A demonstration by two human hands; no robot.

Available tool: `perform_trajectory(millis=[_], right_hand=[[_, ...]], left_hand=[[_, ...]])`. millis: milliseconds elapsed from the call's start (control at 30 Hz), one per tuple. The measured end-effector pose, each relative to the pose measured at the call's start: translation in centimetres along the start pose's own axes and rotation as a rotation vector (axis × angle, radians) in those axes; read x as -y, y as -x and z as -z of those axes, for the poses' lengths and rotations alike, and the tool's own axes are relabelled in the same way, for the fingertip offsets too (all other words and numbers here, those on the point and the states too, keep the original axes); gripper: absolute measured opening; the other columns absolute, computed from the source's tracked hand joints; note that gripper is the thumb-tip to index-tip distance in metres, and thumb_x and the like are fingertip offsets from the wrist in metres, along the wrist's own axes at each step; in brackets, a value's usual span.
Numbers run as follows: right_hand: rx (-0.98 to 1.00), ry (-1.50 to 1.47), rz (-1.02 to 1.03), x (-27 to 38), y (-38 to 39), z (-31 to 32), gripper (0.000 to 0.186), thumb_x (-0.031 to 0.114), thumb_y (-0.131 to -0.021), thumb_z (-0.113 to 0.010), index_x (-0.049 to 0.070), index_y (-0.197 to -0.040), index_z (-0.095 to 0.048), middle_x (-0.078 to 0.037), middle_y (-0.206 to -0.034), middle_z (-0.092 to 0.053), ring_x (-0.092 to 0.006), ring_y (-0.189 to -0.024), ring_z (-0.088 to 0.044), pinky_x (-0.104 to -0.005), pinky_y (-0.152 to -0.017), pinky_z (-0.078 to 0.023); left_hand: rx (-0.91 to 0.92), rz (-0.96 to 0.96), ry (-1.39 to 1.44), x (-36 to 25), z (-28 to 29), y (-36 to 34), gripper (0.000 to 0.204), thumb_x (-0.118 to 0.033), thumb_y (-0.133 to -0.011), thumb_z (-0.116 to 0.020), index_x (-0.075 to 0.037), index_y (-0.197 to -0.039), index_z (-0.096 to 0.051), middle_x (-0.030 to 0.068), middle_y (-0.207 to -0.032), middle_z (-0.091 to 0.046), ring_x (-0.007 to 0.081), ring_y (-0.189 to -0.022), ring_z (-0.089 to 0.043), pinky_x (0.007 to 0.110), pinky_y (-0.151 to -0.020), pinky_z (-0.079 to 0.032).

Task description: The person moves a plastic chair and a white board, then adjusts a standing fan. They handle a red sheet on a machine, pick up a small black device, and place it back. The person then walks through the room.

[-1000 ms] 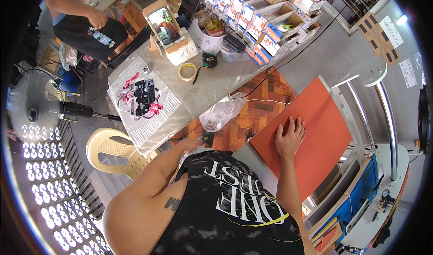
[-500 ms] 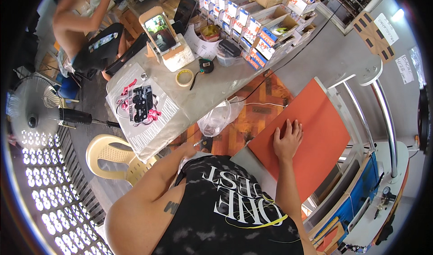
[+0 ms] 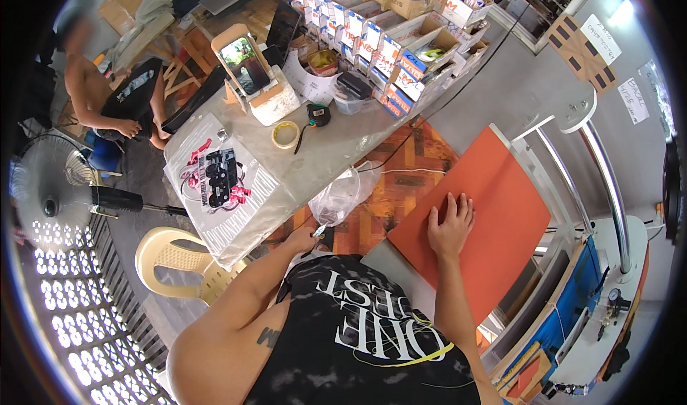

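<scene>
My right hand (image 3: 449,230) lies open on an orange-red flat pad (image 3: 497,240) of a white machine with chrome columns, its fingers spread on the surface. My left hand (image 3: 304,237) is low beside the near edge of a plastic-covered table (image 3: 279,165), closed on a small light-coloured thing (image 3: 320,230) that I cannot make out. Just beyond that hand hangs a clear plastic bag (image 3: 343,197). On the table lie a printed sheet with black parts (image 3: 218,179), a tape roll (image 3: 285,135), a tape measure (image 3: 318,115) and a phone (image 3: 243,65) in a stand.
Rows of cardboard bins (image 3: 390,47) stand along the table's back. A cream plastic chair (image 3: 161,251) and a pedestal fan (image 3: 50,183) are at left, where a co-worker (image 3: 93,104) sits. A black cable (image 3: 465,83) crosses above the floor on the right.
My left hand has risen slightly, showing more of what it holds. The co-worker has lowered the raised arm and leaned back leftward. My right hand stays on the pad; the view has shifted slightly.
</scene>
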State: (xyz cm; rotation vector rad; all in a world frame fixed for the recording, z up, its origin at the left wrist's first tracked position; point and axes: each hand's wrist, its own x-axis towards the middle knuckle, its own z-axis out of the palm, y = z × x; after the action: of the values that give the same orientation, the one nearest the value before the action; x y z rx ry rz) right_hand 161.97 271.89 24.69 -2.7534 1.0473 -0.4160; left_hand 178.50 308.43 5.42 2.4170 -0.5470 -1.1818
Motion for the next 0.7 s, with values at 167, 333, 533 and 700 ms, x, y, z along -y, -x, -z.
perform_trajectory(millis=[167, 333, 533, 700], right_hand=[[-0.002, 0.005, 0.003, 0.0, 0.0, 0.1, 0.055, 0.039, -0.093, -0.059, 0.010, -0.139, -0.053, -0.019, -0.153, -0.039, -0.0372, -0.146, -0.028, -0.0526, -0.120, -0.017], [0.005, 0.010, -0.002, 0.0, 0.0, 0.1, 0.055, 0.039, -0.093, -0.058, 0.009, -0.139, -0.053, -0.020, -0.152, -0.039, -0.0376, -0.146, -0.027, -0.0524, -0.121, -0.016], [0.005, 0.007, 0.011, 0.0, 0.0, 0.0, 0.056, 0.039, -0.093, -0.057, 0.008, -0.139, -0.053, -0.020, -0.152, -0.039, -0.0375, -0.147, -0.026, -0.0525, -0.120, -0.016], [-0.002, 0.009, 0.019, 0.0, 0.0, 0.0, 0.055, 0.039, -0.093, -0.057, 0.009, -0.139, -0.053, -0.020, -0.152, -0.039, -0.0375, -0.147, -0.027, -0.0524, -0.120, -0.016]], left_hand=[[-0.008, 0.031, -0.035, -2.4, 1.9, 2.5, 0.033, -0.029, -0.080, -0.076, -0.005, -0.102, -0.074, 0.0202, -0.102, -0.071, 0.0347, -0.098, -0.069, 0.044, -0.085, -0.053], [0.026, 0.244, -0.184, -2.8, 3.0, 4.1, 0.035, -0.032, -0.076, -0.081, -0.012, -0.105, -0.076, 0.0167, -0.107, -0.072, 0.0323, -0.100, -0.070, 0.043, -0.087, -0.053], [0.174, 0.137, -0.316, 0.4, 2.3, 2.6, 0.041, -0.041, -0.076, -0.080, -0.011, -0.105, -0.076, 0.0181, -0.097, -0.073, 0.0334, -0.094, -0.071, 0.043, -0.082, -0.055], [0.271, 0.055, -0.389, 2.6, -0.1, 0.4, 0.038, -0.037, -0.080, -0.076, -0.006, -0.103, -0.074, 0.0230, -0.099, -0.071, 0.0387, -0.095, -0.069, 0.045, -0.081, -0.054]])
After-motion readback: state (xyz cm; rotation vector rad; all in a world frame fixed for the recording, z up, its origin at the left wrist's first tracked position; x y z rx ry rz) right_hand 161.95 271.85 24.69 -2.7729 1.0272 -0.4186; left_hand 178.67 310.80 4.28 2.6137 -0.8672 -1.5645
